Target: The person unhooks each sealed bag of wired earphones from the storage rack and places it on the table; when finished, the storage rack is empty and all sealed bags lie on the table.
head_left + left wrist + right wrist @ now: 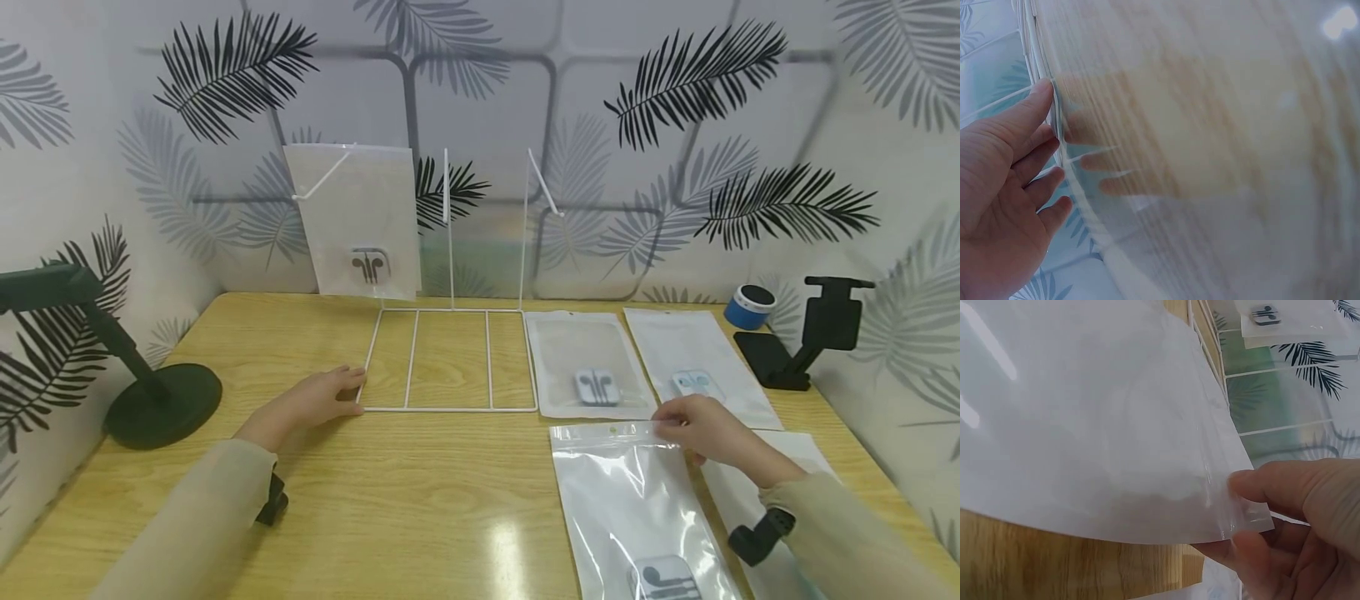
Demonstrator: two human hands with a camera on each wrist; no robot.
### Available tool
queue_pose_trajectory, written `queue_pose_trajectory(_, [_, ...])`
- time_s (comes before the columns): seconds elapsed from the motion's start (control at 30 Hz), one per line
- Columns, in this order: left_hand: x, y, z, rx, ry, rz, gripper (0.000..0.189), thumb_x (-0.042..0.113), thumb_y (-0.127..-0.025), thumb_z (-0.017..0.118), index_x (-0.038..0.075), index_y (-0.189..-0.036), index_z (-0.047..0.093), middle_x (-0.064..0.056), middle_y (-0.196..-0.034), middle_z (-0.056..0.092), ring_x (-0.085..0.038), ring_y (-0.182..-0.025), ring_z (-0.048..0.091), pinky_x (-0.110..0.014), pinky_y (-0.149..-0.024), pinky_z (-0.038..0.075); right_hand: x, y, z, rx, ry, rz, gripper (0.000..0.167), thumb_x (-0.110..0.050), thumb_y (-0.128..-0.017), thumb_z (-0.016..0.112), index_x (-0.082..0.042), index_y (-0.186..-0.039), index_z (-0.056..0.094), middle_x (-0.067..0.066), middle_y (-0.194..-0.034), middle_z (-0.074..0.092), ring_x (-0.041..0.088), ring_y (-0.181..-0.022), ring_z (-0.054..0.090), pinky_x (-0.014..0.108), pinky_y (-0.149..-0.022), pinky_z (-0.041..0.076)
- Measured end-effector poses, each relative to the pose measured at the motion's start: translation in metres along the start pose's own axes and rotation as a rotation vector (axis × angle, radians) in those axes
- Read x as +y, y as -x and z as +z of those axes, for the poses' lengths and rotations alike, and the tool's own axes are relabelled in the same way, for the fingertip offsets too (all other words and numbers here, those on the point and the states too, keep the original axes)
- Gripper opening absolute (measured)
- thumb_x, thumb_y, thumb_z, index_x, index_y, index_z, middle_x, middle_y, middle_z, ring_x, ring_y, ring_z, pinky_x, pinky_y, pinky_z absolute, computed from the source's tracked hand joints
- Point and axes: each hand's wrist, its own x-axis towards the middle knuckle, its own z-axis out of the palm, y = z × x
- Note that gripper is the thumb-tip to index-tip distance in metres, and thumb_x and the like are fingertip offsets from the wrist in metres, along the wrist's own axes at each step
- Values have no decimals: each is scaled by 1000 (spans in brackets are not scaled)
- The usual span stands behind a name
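My right hand (701,427) pinches the top right corner of a glossy white zip bag (622,483) between thumb and fingers. Close up, the right wrist view shows the bag's sealed strip (1213,481) beside the thumb. Printed earphones (663,577) show low on this bag. At the left side of a white wire display rack (450,410), my left hand (318,398) touches the base wire near the front corner with its fingertips. From the rack's left hook hangs another bag (360,217) with an earphone picture; the middle and right hooks (543,179) carry nothing.
More earphone bags lie at the right: one beside the rack (588,350), one behind my right hand (693,350), one partly under my right forearm (787,454). Farther right are a blue speaker (750,307) and black phone stand (828,325). A dark lamp (165,404) stands left.
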Motion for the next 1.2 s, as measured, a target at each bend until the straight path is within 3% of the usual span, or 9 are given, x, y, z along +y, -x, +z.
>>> queue_pose_trajectory(0.17, [-1,-1,0,0,-12,3,63,27,-90,60,-4,-139,35,-24,-144,26,-47,-130,19,-62,-100,18,2,-1,1,-6,41,24,15,-10,-87,60,1,-96,66,2,-77,60,14,-39,44,31,-40,44])
queue_pose_trajectory(0.47, [-2,-2,1,5,-21,7,63,28,-90,60,-4,-138,36,-24,-144,27,-47,-129,20,-62,-100,18,6,-6,2,-38,115,84,17,-9,-85,62,3,-97,66,3,-78,60,15,-50,49,30,-44,45])
queue_pose_trajectory(0.67, [-3,-2,1,7,-26,11,63,27,-90,60,-4,-139,35,-25,-143,27,-49,-128,21,-63,-99,18,7,-6,-2,-43,137,40,17,-7,-83,63,3,-96,67,4,-82,62,16,-55,51,31,-43,46])
queue_pose_trajectory(1.0, [-3,-3,1,10,-29,18,62,27,-90,60,-5,-138,36,-26,-143,27,-48,-128,22,-62,-100,20,-1,-9,-17,-64,161,60,16,-8,-84,64,2,-96,67,6,-87,62,16,-69,54,30,-48,50])
queue_pose_trajectory(1.2, [-1,-1,0,7,-24,21,61,25,-90,61,-6,-137,37,-26,-143,28,-48,-128,21,-61,-100,20,-14,-17,-30,-41,162,-18,22,-9,-85,64,6,-101,64,7,-87,62,17,-70,56,30,-51,50])
